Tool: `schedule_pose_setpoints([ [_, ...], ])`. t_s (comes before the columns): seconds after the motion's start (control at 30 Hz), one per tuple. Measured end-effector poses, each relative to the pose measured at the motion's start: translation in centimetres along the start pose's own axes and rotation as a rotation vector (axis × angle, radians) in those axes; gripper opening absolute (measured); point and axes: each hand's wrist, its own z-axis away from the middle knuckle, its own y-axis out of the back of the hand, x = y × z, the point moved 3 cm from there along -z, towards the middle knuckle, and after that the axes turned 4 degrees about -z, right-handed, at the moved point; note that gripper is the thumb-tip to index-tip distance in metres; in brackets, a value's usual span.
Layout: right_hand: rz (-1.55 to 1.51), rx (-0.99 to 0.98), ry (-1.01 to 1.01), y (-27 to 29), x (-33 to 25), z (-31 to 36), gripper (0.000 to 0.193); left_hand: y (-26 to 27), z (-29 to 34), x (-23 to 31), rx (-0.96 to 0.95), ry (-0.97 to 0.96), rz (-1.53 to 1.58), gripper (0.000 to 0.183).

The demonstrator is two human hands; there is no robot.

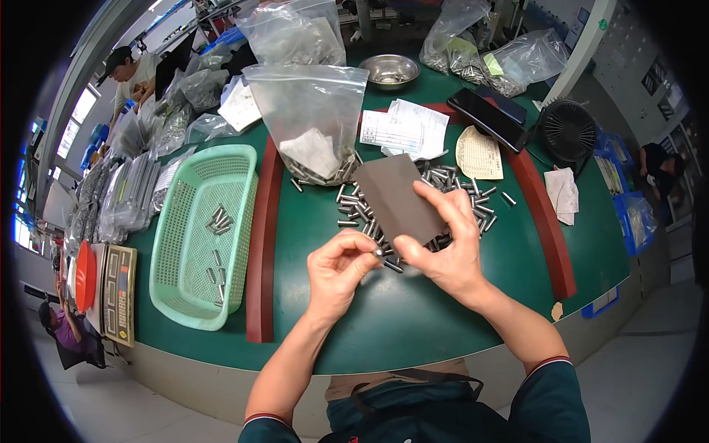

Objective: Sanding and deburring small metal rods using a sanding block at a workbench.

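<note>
My left hand [338, 275] pinches a small metal pin [378, 252] between thumb and fingertips, its rounded end showing. In my right hand [456, 247] is a dark brown rectangular sheet [399, 198], gripped at its right and lower edge; it looks like sandpaper, though I cannot be sure. The sheet is tilted above a loose pile of short metal pins [356, 212] on the green table [391, 325], hiding part of it. Behind the pile, a clear zip bag [304, 103] stands upright, holding more pins and a white paper.
Left of a dark red bar [260, 288] sits a green plastic basket [159, 255] with several pins. Another red bar [548, 221] curves along the right. Papers [380, 133], a phone [487, 118], a black fan [566, 129] and a metal bowl [391, 71] lie farther back. Other people are at left and right.
</note>
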Motion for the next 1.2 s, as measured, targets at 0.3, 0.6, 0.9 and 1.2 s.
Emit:
schedule_pose_setpoints([
  [0.3,0.044,-0.015,0.046,0.3,0.1,0.5,0.072,1.2,-0.5,-0.9,0.073,0.109,0.329,0.01],
  [0.6,0.049,-0.083,0.021,-0.2,-0.2,1.0,0.073,0.9,-0.6,-0.7,0.097,0.095,0.273,0.016],
  [0.9,0.083,-0.082,0.055,-0.2,-0.3,1.1,0.075,1.3,-0.6,-0.8,0.13,0.02,0.151,0.02],
  [1.2,0.124,-0.092,0.104,-0.2,-0.4,1.2,0.075,1.3,-0.5,-0.8,0.145,0.036,0.102,0.018],
])
